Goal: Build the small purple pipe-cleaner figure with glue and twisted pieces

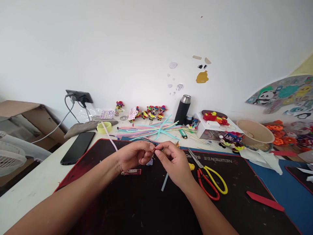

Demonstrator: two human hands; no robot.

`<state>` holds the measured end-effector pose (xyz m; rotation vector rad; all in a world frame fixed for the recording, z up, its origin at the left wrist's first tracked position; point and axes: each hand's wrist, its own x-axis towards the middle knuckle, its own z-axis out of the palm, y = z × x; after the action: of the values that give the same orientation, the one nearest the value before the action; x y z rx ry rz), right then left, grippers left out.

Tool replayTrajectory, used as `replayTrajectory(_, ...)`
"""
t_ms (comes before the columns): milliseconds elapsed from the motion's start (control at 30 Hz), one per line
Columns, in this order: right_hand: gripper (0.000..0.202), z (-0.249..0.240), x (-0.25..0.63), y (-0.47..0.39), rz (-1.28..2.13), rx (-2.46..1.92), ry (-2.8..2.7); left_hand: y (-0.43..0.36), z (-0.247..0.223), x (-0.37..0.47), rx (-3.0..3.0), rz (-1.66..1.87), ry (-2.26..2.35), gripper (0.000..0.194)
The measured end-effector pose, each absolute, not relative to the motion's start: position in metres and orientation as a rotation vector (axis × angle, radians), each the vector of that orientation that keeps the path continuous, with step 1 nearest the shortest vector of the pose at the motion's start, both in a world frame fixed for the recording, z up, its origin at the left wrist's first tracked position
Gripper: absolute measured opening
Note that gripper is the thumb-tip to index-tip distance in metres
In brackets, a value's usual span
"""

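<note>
A plain white wall rises behind a crowded white tabletop, much of it covered by a black, red-edged mat. Over the mat, a person's left hand and right hand meet, fingertips nearly touching. Toward the right rear stands a beige bowl; at left, a dark phone lies on the tabletop beside the mat. Pastel strips are heaped crosswise beyond the hands, near a black flask with a silver cap, tilted in this view. Scissors with one red and one yellow handle lie on the mat just right of the right hand, blades pointing toward the wall. A flat red strip rests farther right, near the mat's edge. Small colorful figures stand in a row by the wall, and a narrow red item lies below the left hand. Smallest of all, a tiny red piece sits between the two hands, the fingers of each closed to a narrow pinch on it; its shape is too small to tell.
</note>
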<state>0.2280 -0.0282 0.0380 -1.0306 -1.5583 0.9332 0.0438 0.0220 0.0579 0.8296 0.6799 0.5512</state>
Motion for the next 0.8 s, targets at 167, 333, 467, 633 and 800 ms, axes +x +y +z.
replayTrajectory(167,0.017,0.0377,0.2274,-0.0287,0.915,-1.035,-1.571,0.0210,0.0582,0.0437,0.843,0.521,0.677,0.027)
replayTrajectory(333,0.015,0.0359,0.2271,-0.0293,0.905,-1.035,-1.576,0.0212,0.0577,0.0438,0.854,0.507,0.663,0.027)
replayTrajectory(467,0.015,0.0357,0.2275,-0.0298,0.901,-1.050,-1.588,0.0215,0.0574,0.0440,0.857,0.497,0.656,0.028)
replayTrajectory(633,0.016,0.0371,0.2276,-0.0302,0.911,-1.054,-1.585,0.0222,0.0596,0.0441,0.896,0.504,0.656,0.028)
replayTrajectory(800,0.016,0.0378,0.2274,-0.0312,0.860,-1.074,-1.616,0.0215,0.0644,0.0427,0.994,0.522,0.709,0.022)
